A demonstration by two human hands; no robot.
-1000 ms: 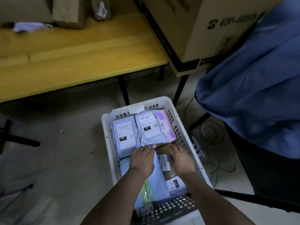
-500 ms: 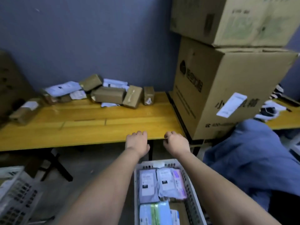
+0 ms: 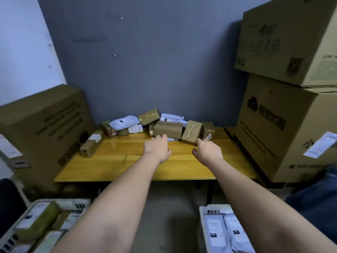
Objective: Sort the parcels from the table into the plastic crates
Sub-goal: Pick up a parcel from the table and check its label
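Both arms are reaching out over the yellow table [image 3: 113, 167]. The left hand [image 3: 157, 147] is hovering with fingers loosely curled, holding nothing, just before a brown box [image 3: 168, 129] in the parcel heap [image 3: 145, 123] lying along the table's far edge. The right hand [image 3: 207, 151] is also empty, fingers relaxed, close to a taped box [image 3: 191, 132]. Below the near edge, 2 white crates are sitting on the floor, the left crate [image 3: 80, 204] and the right crate [image 3: 202, 216], both holding parcels.
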